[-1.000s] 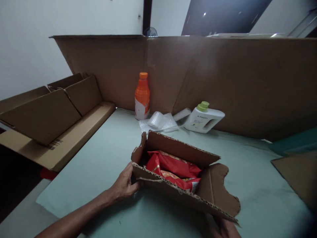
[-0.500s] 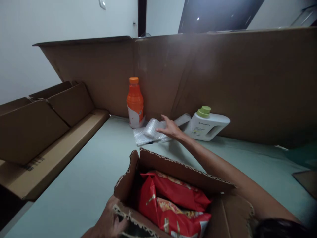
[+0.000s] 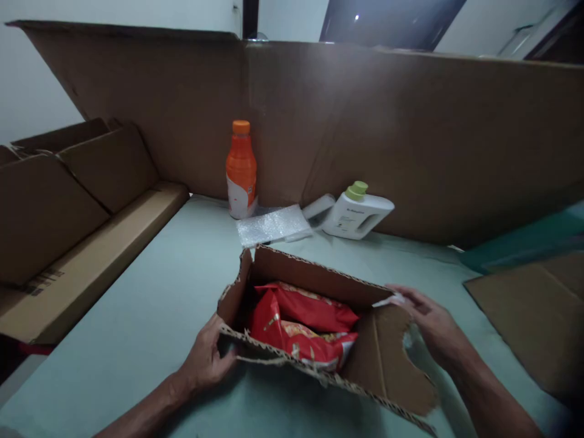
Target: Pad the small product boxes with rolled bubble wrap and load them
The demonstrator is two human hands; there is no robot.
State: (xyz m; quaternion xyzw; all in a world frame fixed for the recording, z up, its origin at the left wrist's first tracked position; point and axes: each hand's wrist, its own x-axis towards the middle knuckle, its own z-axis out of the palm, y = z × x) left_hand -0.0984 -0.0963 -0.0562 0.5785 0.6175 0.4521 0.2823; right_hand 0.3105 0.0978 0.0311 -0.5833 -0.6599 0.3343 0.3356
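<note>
An open-topped cardboard box (image 3: 381, 356) with ragged edges sits in front of me, tilted. Inside lie red food packets (image 3: 303, 310), at least two. My left hand (image 3: 207, 356) is closed around the near left corner, thumb over the torn edge. At the far right corner, my right hand (image 3: 424, 316) grips the box, fingers on the rim. A whitish strip (image 3: 390, 300) shows by those fingers; whether it is tape or plastic I cannot tell. Beyond the box, a bubble wrap sheet (image 3: 274, 225) lies flat on the table.
An orange bottle (image 3: 241, 173) stands at the back, and a white jug (image 3: 358, 213) with a green cap leans beside it. Cardboard boxes (image 3: 82, 188) line the left. A tall cardboard panel (image 3: 182, 115) closes the rear; a cardboard sheet (image 3: 529, 310) lies right.
My right hand has come back from the bubble wrap to the box's right corner. The rolled piece of bubble wrap no longer shows on the sheet. My left hand still holds the box.
</note>
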